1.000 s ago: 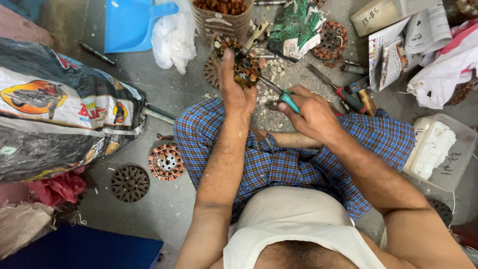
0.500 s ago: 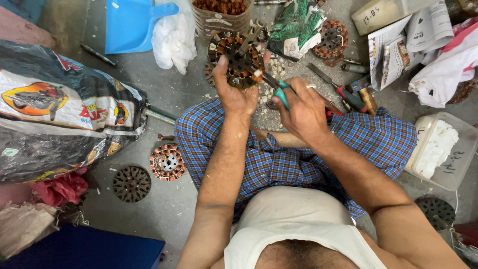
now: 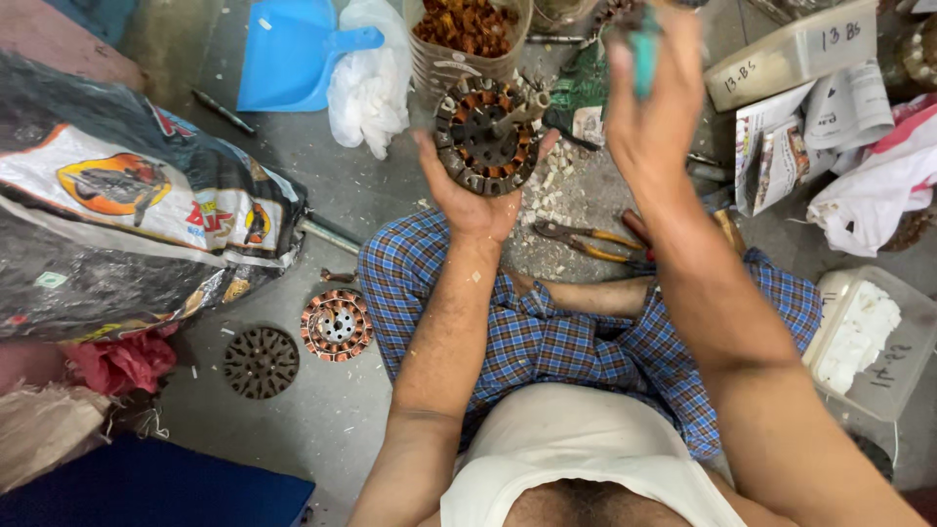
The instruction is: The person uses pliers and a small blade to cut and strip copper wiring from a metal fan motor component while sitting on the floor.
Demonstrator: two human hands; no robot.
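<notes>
Cupping that round motor stator (image 3: 485, 137) in your left hand (image 3: 475, 200) looks right, held up in front of you over the scrap-strewn floor (image 3: 342, 449). It's probably heavy, stiff steel with sharp slot edges, so I'd keep hold of the outer rim. Your right hand (image 3: 652, 117) is closed around a teal-handled tool (image 3: 643, 54). Tight up front: the copper scrap container (image 3: 468, 39) and pliers (image 3: 586, 239) sit close; there's more room to your left.

A blue dustpan (image 3: 293, 54) and printed sack (image 3: 127, 215) are lying on the concrete floor (image 3: 342, 429), two wound stators (image 3: 337, 325) sitting beside orange-handled pliers (image 3: 586, 239).
</notes>
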